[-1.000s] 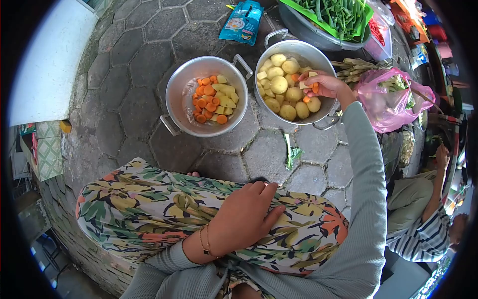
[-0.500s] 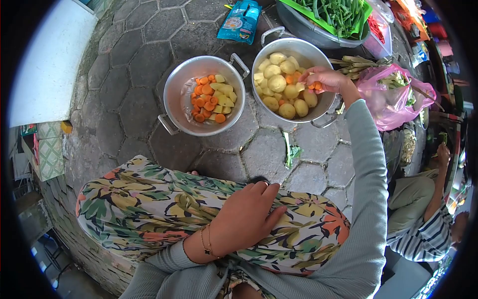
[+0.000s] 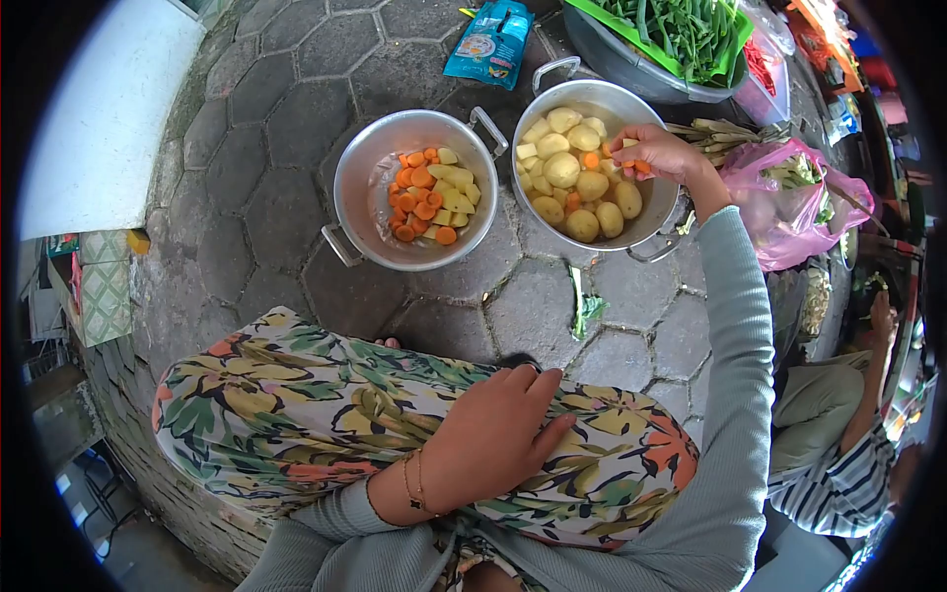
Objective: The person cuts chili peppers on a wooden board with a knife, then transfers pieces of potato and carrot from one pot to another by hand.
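Observation:
My right hand (image 3: 659, 156) is over the right-hand pot (image 3: 656, 212), its fingers closed around orange carrot pieces (image 3: 642, 167) and what looks like a pale potato piece. Peeled potatoes (image 3: 562, 170) fill this pot in water, with a few carrot pieces among them. To its left stands a second metal pot (image 3: 357, 202) with sliced carrots (image 3: 405, 202) and cut potato pieces (image 3: 456, 201). My left hand (image 3: 503, 429) lies on the floral fabric (image 3: 296, 414) over my lap, palm down, fingers stretched out and holding nothing.
A grey basin (image 3: 671, 84) with a green tray of chopped greens (image 3: 681, 39) stands behind the right pot. Nearby are a pink plastic bag (image 3: 779, 232) and a blue packet (image 3: 490, 47). A leaf scrap (image 3: 584, 306) lies on the paving. Another person (image 3: 829, 419) sits at right.
My right hand stays over the potato pot holding carrot pieces, its fingers slightly shifted. The view has moved a little, so the pots appear farther right. My left hand remains on my lap.

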The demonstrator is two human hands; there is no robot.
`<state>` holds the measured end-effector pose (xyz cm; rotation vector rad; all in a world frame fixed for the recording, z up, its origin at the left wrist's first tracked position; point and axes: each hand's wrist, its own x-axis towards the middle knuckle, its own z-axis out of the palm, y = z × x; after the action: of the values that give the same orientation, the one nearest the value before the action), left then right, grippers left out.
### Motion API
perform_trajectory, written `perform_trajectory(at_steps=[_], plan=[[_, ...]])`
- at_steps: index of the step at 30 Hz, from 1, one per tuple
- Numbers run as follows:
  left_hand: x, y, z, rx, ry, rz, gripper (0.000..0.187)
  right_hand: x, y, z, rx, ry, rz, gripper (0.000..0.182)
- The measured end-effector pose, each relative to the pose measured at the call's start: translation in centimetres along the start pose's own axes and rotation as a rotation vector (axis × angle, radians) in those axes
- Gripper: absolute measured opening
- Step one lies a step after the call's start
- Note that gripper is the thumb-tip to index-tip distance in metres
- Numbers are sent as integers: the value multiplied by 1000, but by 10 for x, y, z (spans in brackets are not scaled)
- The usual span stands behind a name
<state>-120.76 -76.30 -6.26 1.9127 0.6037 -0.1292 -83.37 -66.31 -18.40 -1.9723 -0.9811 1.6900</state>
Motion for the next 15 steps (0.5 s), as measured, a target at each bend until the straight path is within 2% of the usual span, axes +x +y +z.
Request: perform_trajectory(at_steps=[3,7,11,13,15], plan=[[0,0,0,1,3,-5,47,-6,-5,7,52,-12,16,20],[0,0,0,-5,-11,-52,47,-30,-50,48,274,-371,-143,24],[0,-3,4,0,6,-43,46,-31,-97,126,22,-436,-469,21],[1,-3,6,30,-14,-47,47,-23,-109,158,-224,-382,-674,22],[0,-5,8,29,88,5,32,-16,-108,175,-314,-290,-752,23]])
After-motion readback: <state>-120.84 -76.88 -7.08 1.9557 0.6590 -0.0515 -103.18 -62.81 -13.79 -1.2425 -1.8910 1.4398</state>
